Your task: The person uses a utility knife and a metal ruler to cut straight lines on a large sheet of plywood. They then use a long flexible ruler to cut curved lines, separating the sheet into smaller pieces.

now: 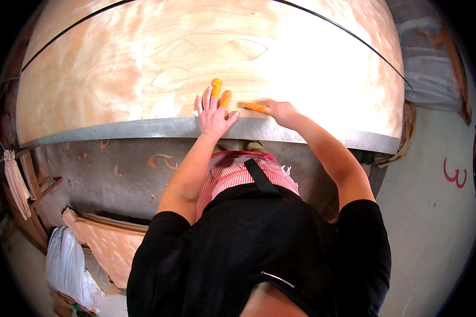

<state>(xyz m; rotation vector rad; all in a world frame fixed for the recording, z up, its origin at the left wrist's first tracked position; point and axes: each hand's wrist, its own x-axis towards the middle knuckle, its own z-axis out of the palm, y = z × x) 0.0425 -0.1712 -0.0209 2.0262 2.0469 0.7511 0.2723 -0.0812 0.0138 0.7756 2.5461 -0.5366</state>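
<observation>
A broad sheet of pale wood veneer point(100, 79) covers the worktable in front of me. Leaf-shaped outlines, such as one patch point(247, 49), show in its surface. Near the front edge my left hand point(213, 116) lies flat on the sheet, fingers spread, with orange finger covers on two fingertips. A small pale scrap point(195, 113) peeks out beside it. To its right, my right hand point(282, 113) is closed, an orange cover on its extended finger. A thin, dark-tipped pointed tool point(243, 105) juts from under that finger toward my left hand; its handle is hidden in my grip.
A grey metal strip point(158, 127) edges the table's front. A dark cord point(349, 36) crosses the sheet farther back. Curled shavings point(163, 160) litter the floor. Stacked veneer sheets point(111, 240) and a white plastic bag point(69, 264) are at lower left; plastic-wrapped material point(426, 63) stands right.
</observation>
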